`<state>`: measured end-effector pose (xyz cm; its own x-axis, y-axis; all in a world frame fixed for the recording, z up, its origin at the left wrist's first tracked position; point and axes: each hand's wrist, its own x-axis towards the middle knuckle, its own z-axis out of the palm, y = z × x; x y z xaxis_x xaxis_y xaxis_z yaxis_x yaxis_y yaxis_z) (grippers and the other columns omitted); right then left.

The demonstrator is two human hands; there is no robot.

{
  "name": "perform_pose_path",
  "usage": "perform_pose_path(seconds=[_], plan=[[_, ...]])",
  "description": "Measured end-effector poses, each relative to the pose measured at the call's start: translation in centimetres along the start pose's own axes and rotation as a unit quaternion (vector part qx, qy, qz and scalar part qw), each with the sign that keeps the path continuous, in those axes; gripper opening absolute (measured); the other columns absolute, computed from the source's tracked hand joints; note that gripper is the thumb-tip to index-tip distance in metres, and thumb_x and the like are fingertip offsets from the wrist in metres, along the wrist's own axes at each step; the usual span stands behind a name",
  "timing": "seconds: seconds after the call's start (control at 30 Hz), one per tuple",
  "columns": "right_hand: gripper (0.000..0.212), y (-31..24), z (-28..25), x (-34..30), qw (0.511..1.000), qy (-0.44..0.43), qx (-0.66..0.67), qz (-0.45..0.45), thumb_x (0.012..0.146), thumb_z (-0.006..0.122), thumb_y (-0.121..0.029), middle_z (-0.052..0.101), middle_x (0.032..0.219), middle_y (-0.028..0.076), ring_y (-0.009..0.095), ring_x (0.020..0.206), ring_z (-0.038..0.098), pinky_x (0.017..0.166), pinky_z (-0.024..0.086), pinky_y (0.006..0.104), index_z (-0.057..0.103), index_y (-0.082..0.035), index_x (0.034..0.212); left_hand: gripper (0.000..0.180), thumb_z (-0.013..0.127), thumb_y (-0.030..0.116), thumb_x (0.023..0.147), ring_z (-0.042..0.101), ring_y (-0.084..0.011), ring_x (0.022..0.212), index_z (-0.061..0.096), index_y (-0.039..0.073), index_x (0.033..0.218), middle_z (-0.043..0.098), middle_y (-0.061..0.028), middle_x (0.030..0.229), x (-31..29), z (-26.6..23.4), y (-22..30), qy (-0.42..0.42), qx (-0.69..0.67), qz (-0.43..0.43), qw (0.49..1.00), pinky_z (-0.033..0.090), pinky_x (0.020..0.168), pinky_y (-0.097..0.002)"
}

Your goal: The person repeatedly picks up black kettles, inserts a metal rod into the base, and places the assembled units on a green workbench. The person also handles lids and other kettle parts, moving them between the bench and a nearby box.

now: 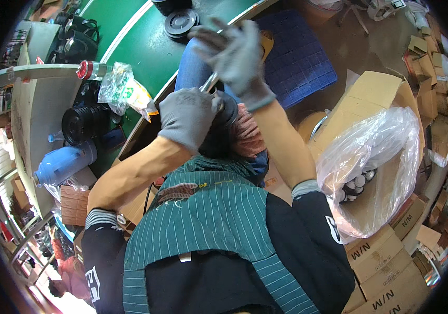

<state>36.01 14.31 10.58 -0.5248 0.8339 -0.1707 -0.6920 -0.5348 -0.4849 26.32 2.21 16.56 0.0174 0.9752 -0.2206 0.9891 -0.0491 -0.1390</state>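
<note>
My left hand (pixel 186 118), in a grey glove, is closed around a shiny metal rod (pixel 211 81) that sticks out past the thumb side, slanting up and right. Just beyond it my right hand (pixel 238 63), also gloved, is blurred by motion. Its fingers look stretched out and apart, close to the rod's upper end; whether they touch it is hard to see. A black round part (pixel 227 109) rests at my lap beside the left fist, partly covered by it. What the rod's lower end meets is hidden.
Black round lids (pixel 181 23) lie on the green table (pixel 129 52), with a plastic bag (pixel 122 89) near its edge. A blue jug (pixel 66 162) and black discs (pixel 81 125) are at left. To my right stand a lined carton (pixel 378 86) holding small parts, a blue crate (pixel 294 57) and stacked boxes (pixel 386 261).
</note>
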Motion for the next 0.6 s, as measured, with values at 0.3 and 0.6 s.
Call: perform_pose_path(seconds=[0.3,0.6], plan=[[0.066,5.8,-9.6,0.4,0.963,-0.066,0.206,0.162,0.113,0.048,-0.052,0.065,0.142,0.027,0.039,0.131,0.067,0.118,0.050,0.0584,0.047,0.000,0.155,0.062,0.061,0.059,0.104,0.075,-0.0356,0.064,0.075,0.002,0.084,0.071,-0.0190,0.068,-2.4,-1.2,-1.0,-0.034,-0.037,-0.031,0.998,0.059,0.060,-0.0473],[0.048,7.0,-10.9,-0.4,0.905,-0.169,0.362,0.147,0.114,0.051,-0.036,0.039,0.057,-0.003,0.019,0.063,0.044,0.124,0.036,0.0609,0.048,-0.018,0.069,0.069,0.068,0.063,0.099,0.072,-0.0404,0.064,0.072,-0.003,0.078,0.067,-0.0242,0.067,-0.6,-0.9,-3.7,-0.124,-0.148,0.040,0.980,0.056,0.064,-0.0505]])
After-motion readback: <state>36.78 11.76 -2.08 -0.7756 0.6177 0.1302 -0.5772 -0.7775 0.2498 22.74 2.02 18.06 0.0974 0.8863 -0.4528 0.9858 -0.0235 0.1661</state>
